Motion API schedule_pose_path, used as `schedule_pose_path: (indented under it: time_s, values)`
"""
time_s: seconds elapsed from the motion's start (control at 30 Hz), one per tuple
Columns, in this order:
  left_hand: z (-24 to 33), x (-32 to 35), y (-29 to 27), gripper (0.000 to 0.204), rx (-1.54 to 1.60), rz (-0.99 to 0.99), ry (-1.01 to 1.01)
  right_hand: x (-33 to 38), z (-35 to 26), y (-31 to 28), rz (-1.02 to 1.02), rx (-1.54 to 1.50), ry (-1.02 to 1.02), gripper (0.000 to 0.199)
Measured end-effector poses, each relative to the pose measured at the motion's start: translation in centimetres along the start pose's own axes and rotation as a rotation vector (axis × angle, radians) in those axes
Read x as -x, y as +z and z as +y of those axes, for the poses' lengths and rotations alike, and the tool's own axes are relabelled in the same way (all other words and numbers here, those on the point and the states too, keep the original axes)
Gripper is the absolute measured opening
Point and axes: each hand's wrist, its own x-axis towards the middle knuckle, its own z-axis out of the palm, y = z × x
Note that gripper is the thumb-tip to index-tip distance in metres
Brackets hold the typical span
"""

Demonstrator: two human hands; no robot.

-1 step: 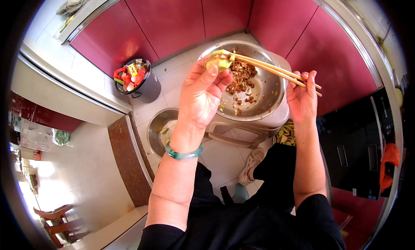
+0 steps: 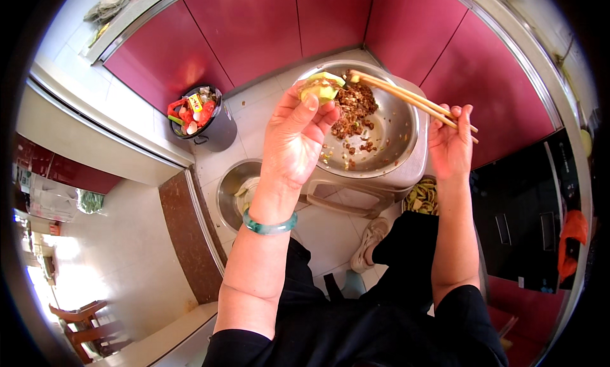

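My left hand (image 2: 291,138) pinches a pale green vegetable piece (image 2: 326,91) with brown filling between its sides, held over the near-left part of a large steel basin (image 2: 395,138). My right hand (image 2: 451,146) is closed around a pair of wooden chopsticks (image 2: 413,100). Their tips are just right of the piece, apart from it, above the basin's far side. Brown minced filling (image 2: 356,108) with green bits is heaped in the basin's left half. Some crumbs lie scattered on the metal.
The basin rests on a beige plastic stool (image 2: 416,167). A smaller steel bowl (image 2: 222,192) with pale pieces stands on the floor at left; a bowl of green slices (image 2: 420,197) is by my right knee. A grey bin (image 2: 216,129) holds rubbish. Red cabinets (image 2: 248,30) stand behind.
The chopstick tips have moved off the vegetable piece, a little to the right. My right hand has shifted slightly right with them; my left hand is nearly still.
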Motion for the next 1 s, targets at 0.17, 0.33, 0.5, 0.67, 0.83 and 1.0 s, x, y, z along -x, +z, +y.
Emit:
schedule_pose_path:
  time_s: [0.17, 0.33, 0.5, 0.67, 0.83, 1.0]
  values:
    - [0.7, 0.1, 0.2, 0.029, -0.096, 0.026, 0.058, 0.0, -1.7, -0.6, 0.042, 0.164, -0.139, 0.026]
    - [1.0, 0.5, 0.4, 0.035, -0.315, 0.041, 0.089, 1.4, -2.8, 0.8, -0.117, 0.609, -0.272, 0.027]
    - [0.5, 1.1, 1.1, 0.04, -0.525, 0.04, 0.047, 2.9, -4.5, 2.6, -0.222, 0.409, -0.275, 0.031]
    - [-0.5, 1.4, 2.1, 0.043, -0.637, 0.0, 0.002, 4.0, -4.1, 3.7, -0.328, 0.617, -0.38, 0.029]
    - [-2.2, 1.4, 3.1, 0.052, -0.626, -0.063, -0.068, 5.4, -6.0, 3.4, -0.272, 0.603, -0.43, 0.029]
    - [-4.4, 1.6, 4.4, 0.069, -0.509, -0.201, -0.183, 7.4, -10.9, -1.0, -0.16, 0.524, -0.445, 0.031]
